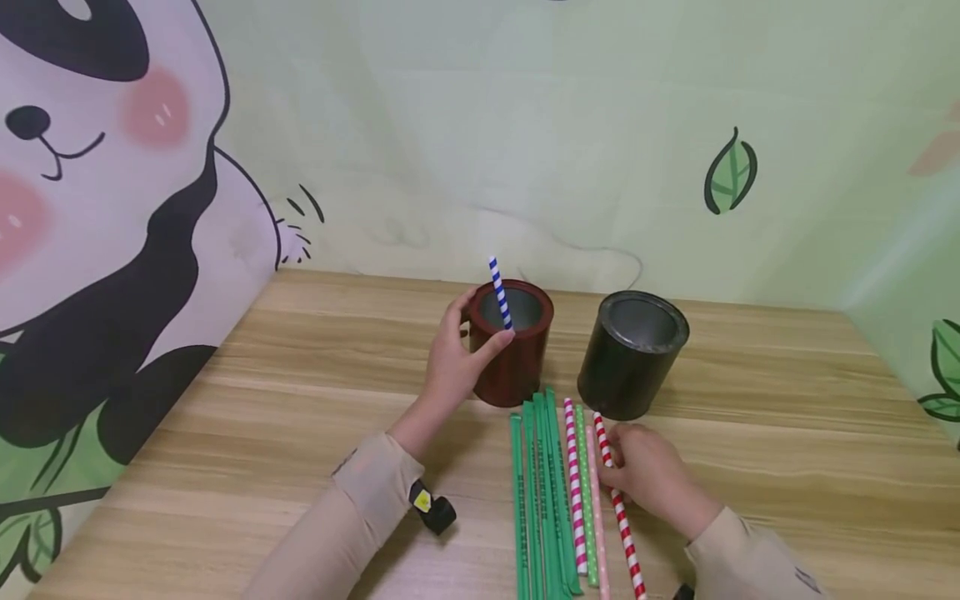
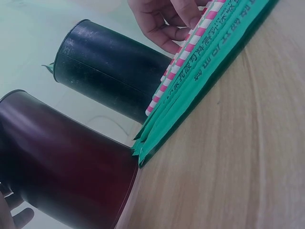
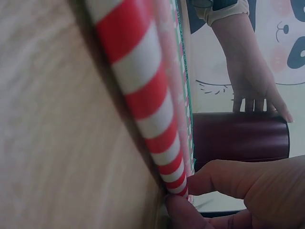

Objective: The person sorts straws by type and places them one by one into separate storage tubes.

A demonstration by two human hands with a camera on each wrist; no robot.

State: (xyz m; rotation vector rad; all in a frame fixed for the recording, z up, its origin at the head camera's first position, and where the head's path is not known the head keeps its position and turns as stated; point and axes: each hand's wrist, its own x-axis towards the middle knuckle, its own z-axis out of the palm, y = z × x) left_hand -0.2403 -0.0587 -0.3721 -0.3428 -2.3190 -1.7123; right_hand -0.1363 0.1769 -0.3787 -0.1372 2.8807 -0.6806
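Note:
My left hand (image 1: 453, 358) holds the dark red canister (image 1: 516, 375) from its left side, the thumb at the rim. Leaning in that canister is a blue-and-white striped paper straw (image 1: 500, 292). With thumb and finger, my right hand (image 1: 654, 468) pinches the red-and-white striped straw (image 3: 157, 114) near its far end. This straw lies at the right of a row on the table. Beside it run a pale pink straw (image 1: 596, 508), a green dotted straw (image 1: 587, 500) and a pink-and-white striped straw (image 1: 574, 492).
Several straws in green printed wrappers (image 1: 540, 500) lie left of the loose ones, their far ends close to the red canister. A black canister (image 1: 626, 367) stands to the right, beyond my right hand. A wall with a panda picture (image 1: 165, 250) bounds the wooden table (image 1: 300, 400).

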